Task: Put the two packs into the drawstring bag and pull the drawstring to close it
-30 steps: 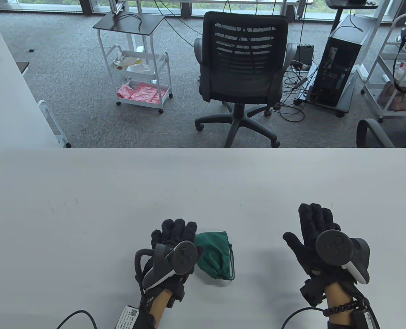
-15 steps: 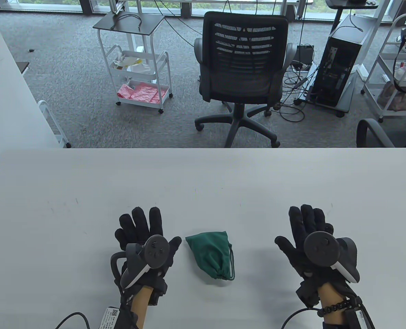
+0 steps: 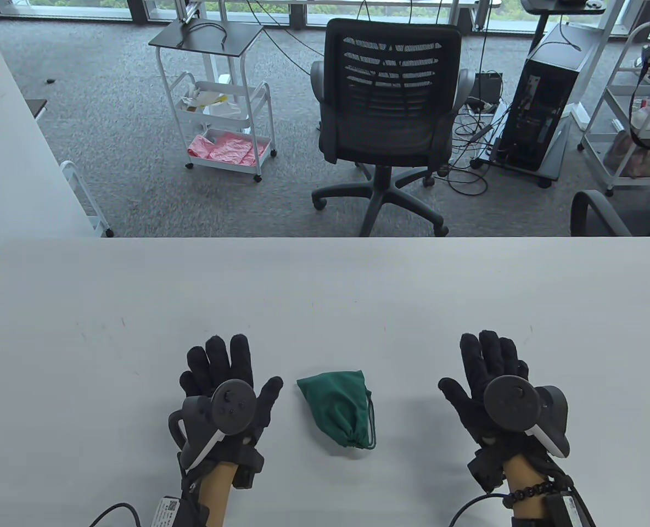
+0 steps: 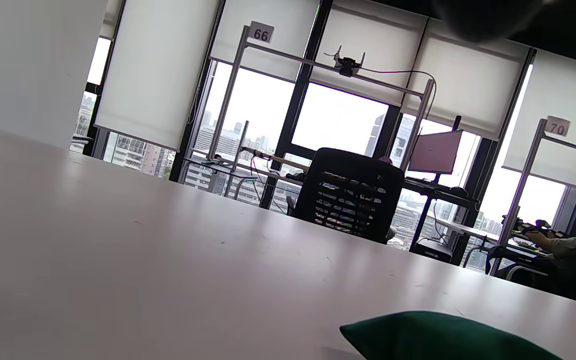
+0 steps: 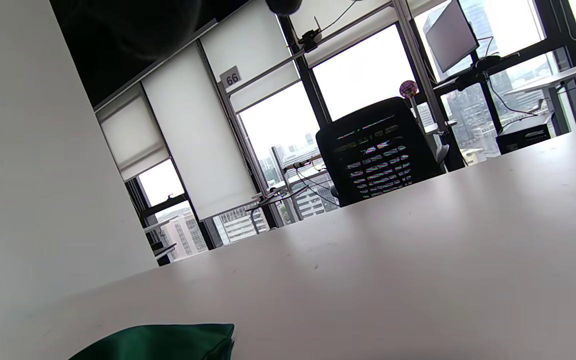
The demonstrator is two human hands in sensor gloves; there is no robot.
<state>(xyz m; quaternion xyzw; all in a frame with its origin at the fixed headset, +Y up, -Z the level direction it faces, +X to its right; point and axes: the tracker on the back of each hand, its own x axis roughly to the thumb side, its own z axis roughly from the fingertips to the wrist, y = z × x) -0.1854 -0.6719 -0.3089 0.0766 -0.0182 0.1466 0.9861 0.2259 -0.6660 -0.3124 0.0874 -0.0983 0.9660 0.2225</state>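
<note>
Left hand withdrew from bag.

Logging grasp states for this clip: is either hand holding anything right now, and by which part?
Nothing is held. The left hand and right hand lie open and apart from the green drawstring bag between them.

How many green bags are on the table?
1. The green bag lies on the table between the left hand and the right hand, touched by neither. No packs show; they may be hidden inside it.
</note>
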